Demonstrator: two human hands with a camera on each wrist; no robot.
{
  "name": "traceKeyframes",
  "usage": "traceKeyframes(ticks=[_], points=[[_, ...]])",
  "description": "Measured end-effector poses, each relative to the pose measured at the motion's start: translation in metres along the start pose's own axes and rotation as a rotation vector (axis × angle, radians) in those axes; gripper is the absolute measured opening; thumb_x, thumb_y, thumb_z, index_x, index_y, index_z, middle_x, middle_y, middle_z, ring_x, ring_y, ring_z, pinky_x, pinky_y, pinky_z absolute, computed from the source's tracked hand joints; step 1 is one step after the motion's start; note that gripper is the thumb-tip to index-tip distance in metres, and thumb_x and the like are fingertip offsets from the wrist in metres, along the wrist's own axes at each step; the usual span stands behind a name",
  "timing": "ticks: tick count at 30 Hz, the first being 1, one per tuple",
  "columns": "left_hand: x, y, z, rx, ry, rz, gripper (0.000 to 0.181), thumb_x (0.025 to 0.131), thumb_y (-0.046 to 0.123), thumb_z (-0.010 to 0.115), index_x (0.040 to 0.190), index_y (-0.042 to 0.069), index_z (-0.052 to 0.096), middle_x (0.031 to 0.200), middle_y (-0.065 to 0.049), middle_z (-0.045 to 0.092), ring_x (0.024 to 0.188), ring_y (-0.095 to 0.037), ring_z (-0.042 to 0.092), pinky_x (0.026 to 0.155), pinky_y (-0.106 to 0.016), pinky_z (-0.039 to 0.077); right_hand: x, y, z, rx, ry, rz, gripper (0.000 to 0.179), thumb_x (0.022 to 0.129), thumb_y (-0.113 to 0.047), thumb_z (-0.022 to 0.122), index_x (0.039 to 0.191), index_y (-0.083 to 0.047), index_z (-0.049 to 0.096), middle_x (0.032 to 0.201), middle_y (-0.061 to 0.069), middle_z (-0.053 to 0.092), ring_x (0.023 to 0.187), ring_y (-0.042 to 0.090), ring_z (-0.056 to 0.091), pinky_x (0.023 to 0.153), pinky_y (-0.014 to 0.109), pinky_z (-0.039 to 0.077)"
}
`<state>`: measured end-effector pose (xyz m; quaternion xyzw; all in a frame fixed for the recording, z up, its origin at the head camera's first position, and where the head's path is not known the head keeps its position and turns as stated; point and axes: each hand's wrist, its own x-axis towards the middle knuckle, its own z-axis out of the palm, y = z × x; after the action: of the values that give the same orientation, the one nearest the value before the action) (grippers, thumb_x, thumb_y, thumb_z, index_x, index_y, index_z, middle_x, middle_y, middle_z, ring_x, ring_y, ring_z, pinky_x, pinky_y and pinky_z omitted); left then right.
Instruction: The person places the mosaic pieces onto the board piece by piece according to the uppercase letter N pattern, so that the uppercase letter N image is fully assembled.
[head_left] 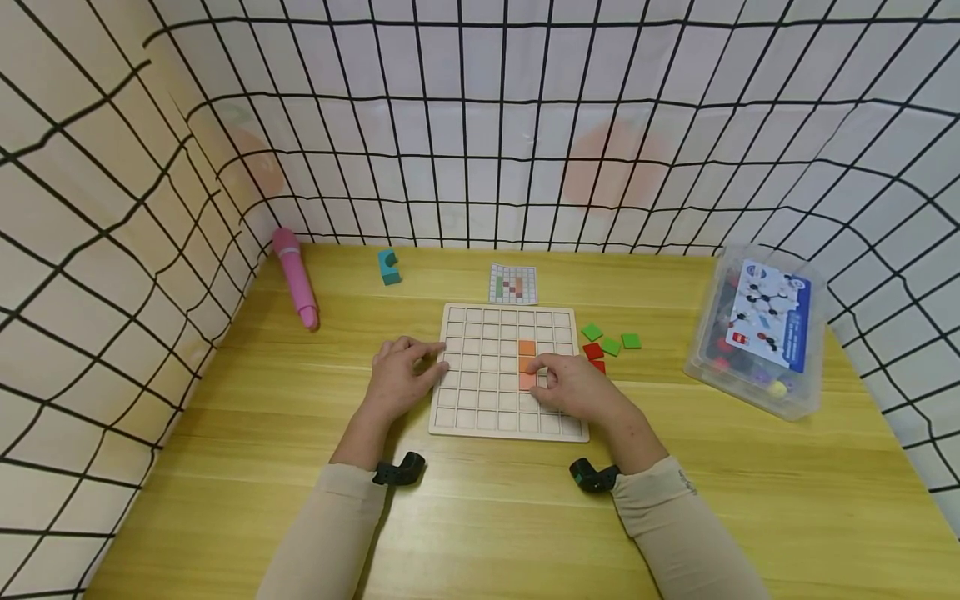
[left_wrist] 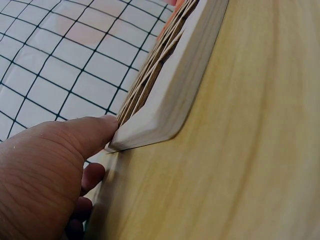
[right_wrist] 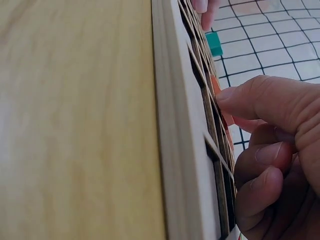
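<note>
A pale wooden grid board [head_left: 450, 421] lies flat in front of me. Three orange square tiles [head_left: 527, 347] stand in a column right of its middle. My right hand [head_left: 581, 390] reaches over the board's right side, thumb and index finger pinching the lowest orange tile [head_left: 527, 382] at its cell. In the right wrist view the thumb tip [right_wrist: 226, 94] is against the orange, the other fingers curled below. My left hand [head_left: 399, 377] rests at the board's left edge, thumb and index finger touching it. The left wrist view has its thumb [left_wrist: 102, 129] against the board's side.
Green tiles [head_left: 592, 332] and red tiles [head_left: 593, 351] lie right of the board. Behind it is a printed pattern card [head_left: 514, 285]. A teal block [head_left: 388, 267] and pink pen-like object [head_left: 297, 279] lie back left; a lidded clear box [head_left: 705, 358] stands right. Black mesh encloses the table.
</note>
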<state>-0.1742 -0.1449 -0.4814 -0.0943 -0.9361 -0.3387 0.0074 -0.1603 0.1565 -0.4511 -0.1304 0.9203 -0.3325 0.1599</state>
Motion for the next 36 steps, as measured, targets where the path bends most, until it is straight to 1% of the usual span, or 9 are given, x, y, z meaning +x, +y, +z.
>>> traceKeyframes(ticks=[9, 11, 14, 18, 21, 26, 29, 36], points=[[0.000, 0.001, 0.000, 0.004, 0.003, 0.002, 0.038, 0.096, 0.039, 0.070, 0.130, 0.022, 0.072, 0.116, -0.006, 0.066, 0.109, -0.028, 0.049, 0.093, -0.047, 0.032, 0.001, 0.000, -0.001, 0.004, -0.002, -0.004, 0.024, 0.091, -0.021, 0.071, 0.115, -0.018, 0.070, 0.069, -0.003, 0.045, 0.062, 0.013, 0.042, 0.060, 0.028, 0.035], [0.000, 0.001, 0.000, 0.003, 0.004, 0.002, 0.038, 0.096, 0.038, 0.070, 0.130, 0.022, 0.072, 0.116, -0.007, 0.066, 0.108, -0.028, 0.049, 0.093, -0.047, 0.032, 0.001, 0.000, -0.003, 0.015, -0.008, 0.009, 0.025, 0.091, -0.022, 0.072, 0.116, -0.017, 0.070, 0.069, -0.003, 0.045, 0.062, 0.014, 0.042, 0.060, 0.029, 0.036], [0.000, 0.001, 0.000, 0.001, 0.006, 0.001, 0.038, 0.096, 0.038, 0.071, 0.130, 0.022, 0.072, 0.116, -0.007, 0.066, 0.108, -0.028, 0.049, 0.094, -0.047, 0.032, -0.001, 0.001, -0.007, 0.042, -0.010, 0.052, 0.026, 0.092, -0.024, 0.073, 0.118, -0.020, 0.070, 0.070, -0.002, 0.045, 0.062, 0.015, 0.043, 0.060, 0.029, 0.036], [0.001, 0.001, 0.001, 0.002, 0.007, 0.004, 0.038, 0.096, 0.038, 0.070, 0.130, 0.022, 0.072, 0.116, -0.007, 0.066, 0.108, -0.028, 0.049, 0.094, -0.048, 0.032, -0.004, 0.005, -0.016, 0.038, 0.003, 0.085, 0.029, 0.094, -0.028, 0.071, 0.122, -0.020, 0.069, 0.072, -0.001, 0.046, 0.061, 0.017, 0.043, 0.059, 0.030, 0.037], [0.000, 0.002, 0.000, -0.001, 0.006, 0.004, 0.038, 0.096, 0.038, 0.071, 0.130, 0.022, 0.072, 0.116, -0.007, 0.066, 0.108, -0.028, 0.049, 0.094, -0.048, 0.032, -0.008, 0.011, -0.025, 0.029, 0.020, 0.083, 0.031, 0.096, -0.028, 0.070, 0.125, -0.016, 0.067, 0.073, -0.001, 0.045, 0.060, 0.017, 0.041, 0.058, 0.030, 0.036], [0.000, 0.002, -0.001, -0.006, -0.003, -0.002, 0.038, 0.096, 0.038, 0.070, 0.131, 0.022, 0.071, 0.116, -0.006, 0.065, 0.110, -0.029, 0.049, 0.097, -0.049, 0.032, -0.013, 0.027, -0.039, 0.082, 0.038, 0.094, 0.033, 0.098, -0.024, 0.068, 0.128, -0.012, 0.065, 0.070, -0.001, 0.042, 0.058, 0.017, 0.039, 0.057, 0.030, 0.036], [0.000, 0.002, -0.001, -0.004, -0.009, -0.006, 0.038, 0.096, 0.039, 0.070, 0.131, 0.022, 0.071, 0.116, -0.007, 0.065, 0.111, -0.029, 0.049, 0.096, -0.049, 0.031, -0.016, 0.038, -0.045, 0.096, 0.056, 0.110, 0.033, 0.098, -0.024, 0.068, 0.129, -0.011, 0.064, 0.067, -0.002, 0.040, 0.057, 0.016, 0.038, 0.058, 0.029, 0.036], [0.000, 0.001, -0.001, -0.011, -0.012, -0.009, 0.038, 0.097, 0.039, 0.070, 0.131, 0.022, 0.071, 0.115, -0.007, 0.064, 0.110, -0.029, 0.048, 0.095, -0.048, 0.031, -0.021, 0.059, -0.056, 0.067, 0.110, 0.165, 0.030, 0.098, -0.026, 0.067, 0.126, -0.015, 0.065, 0.068, -0.002, 0.038, 0.059, 0.019, 0.039, 0.058, 0.030, 0.034]])
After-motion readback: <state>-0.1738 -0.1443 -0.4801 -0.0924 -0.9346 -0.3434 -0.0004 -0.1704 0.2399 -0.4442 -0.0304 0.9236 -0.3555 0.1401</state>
